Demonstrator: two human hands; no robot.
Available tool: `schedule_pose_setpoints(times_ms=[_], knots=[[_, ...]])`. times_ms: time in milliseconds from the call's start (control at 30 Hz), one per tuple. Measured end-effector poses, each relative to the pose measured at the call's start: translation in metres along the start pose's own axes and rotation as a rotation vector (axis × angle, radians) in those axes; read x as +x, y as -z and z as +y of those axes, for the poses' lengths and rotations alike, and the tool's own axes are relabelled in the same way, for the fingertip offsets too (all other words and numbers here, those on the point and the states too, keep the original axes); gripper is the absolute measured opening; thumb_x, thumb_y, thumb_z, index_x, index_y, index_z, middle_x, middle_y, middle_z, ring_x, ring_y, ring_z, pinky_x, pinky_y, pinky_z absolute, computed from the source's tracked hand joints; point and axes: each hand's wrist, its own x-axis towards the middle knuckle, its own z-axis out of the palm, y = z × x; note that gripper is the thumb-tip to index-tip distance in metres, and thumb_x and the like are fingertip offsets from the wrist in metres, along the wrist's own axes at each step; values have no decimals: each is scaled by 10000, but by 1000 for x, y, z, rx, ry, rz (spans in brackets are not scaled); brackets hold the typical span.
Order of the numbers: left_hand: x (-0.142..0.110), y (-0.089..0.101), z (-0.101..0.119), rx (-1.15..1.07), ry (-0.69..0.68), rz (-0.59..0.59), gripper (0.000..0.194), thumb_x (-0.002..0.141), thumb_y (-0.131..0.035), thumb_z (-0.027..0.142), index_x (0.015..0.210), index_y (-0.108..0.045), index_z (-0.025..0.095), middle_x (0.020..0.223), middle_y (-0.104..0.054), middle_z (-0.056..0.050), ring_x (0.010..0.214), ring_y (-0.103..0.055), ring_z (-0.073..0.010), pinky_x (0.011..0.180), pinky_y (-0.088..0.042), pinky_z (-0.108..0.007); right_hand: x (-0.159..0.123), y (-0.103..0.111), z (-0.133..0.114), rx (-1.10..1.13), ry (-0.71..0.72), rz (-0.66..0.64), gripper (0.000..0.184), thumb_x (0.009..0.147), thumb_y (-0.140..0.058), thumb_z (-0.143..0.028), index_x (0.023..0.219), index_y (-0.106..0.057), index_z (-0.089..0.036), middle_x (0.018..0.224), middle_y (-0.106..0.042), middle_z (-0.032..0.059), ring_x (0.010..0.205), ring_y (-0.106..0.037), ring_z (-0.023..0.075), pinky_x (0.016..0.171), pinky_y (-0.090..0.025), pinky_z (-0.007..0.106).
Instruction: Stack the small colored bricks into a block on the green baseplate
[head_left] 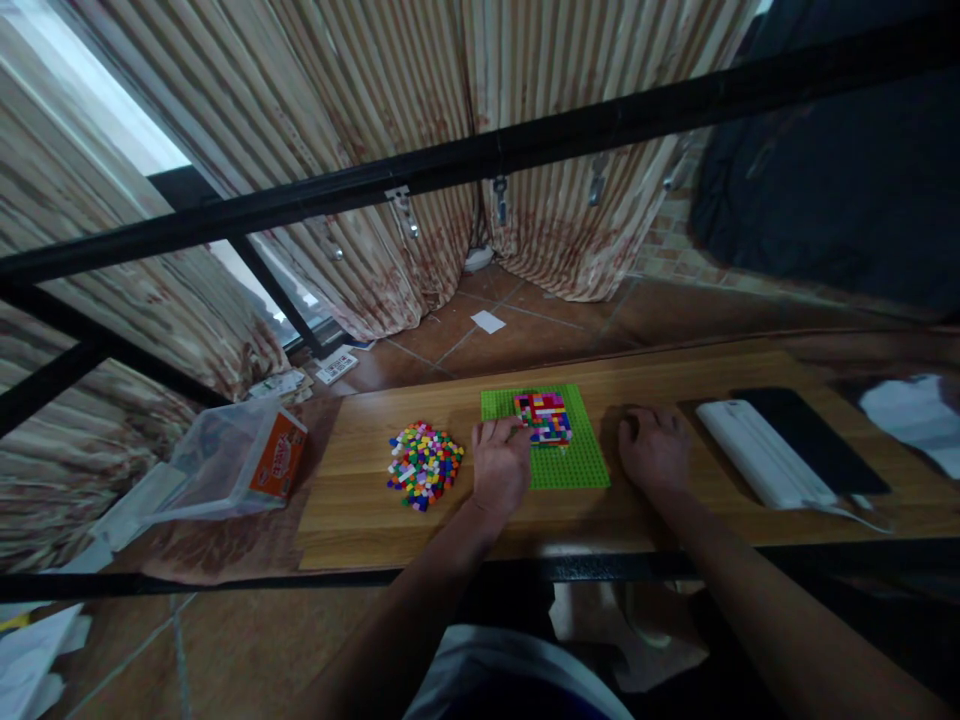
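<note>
A block-shaped build of small multicoloured bricks [551,420] stands on the upper part of a green studded baseplate [570,468]. At its left side is my left hand [501,465], fingers drawn together and reaching the build's edge; whatever is between the fingertips is too small to make out. My right hand [654,447] rests on the wooden board to the right of the baseplate, apart from it, its fingers curled in and no object showing in them. Left of my left hand lies a loose pile of small coloured bricks [425,465].
A white power bank-like block [765,455] with a cable and a dark flat slab [810,440] lie on the wooden board [352,530] at right. A clear plastic box [225,460] with an orange label sits past its left end. A black metal bar [450,165] crosses beyond the board.
</note>
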Motion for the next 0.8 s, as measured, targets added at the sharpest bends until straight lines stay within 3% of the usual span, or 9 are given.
schedule_pose_setpoints(times_ms=[133, 300, 500, 633, 800], knots=[[-9, 15, -13, -97, 84, 68, 285, 915, -532, 139, 1151, -662, 232, 1161, -663, -69, 1038, -583, -235, 925, -481, -417, 1, -3, 2, 11, 12, 11, 349, 893, -439, -297, 1078, -673, -115, 1079, -654, 180, 991, -523, 306, 829, -387, 427], [-37, 38, -47, -128, 168, 144, 263, 877, -535, 89, 1059, -676, 214, 1117, -670, -74, 1060, -605, -229, 962, -494, -419, 0, -5, 5, 35, 19, 14, 343, 886, -443, -297, 1065, -675, -119, 1059, -652, 185, 987, -523, 305, 836, -386, 436], [-79, 54, -82, -41, 218, 164, 171, 876, -552, 143, 974, -681, 198, 1054, -687, -82, 1016, -631, -227, 948, -511, -425, -1, -7, 7, 46, 23, 48, 364, 883, -435, -309, 1070, -676, -111, 1070, -651, 196, 995, -527, 314, 834, -381, 436], [-95, 58, -87, 18, 261, 126, 165, 870, -546, 155, 952, -680, 202, 1033, -685, -83, 1014, -629, -223, 940, -514, -403, -1, -9, 9, 54, 31, 31, 367, 874, -442, -304, 1072, -680, -107, 1060, -651, 207, 1013, -528, 332, 846, -376, 460], [-95, 55, -80, 87, 286, 32, 124, 839, -613, 190, 930, -691, 218, 1109, -675, -82, 1029, -610, -242, 937, -489, -426, 0, -10, 11, 74, 26, 13, 366, 878, -451, -304, 1083, -678, -103, 1071, -648, 219, 1034, -525, 347, 846, -380, 477]])
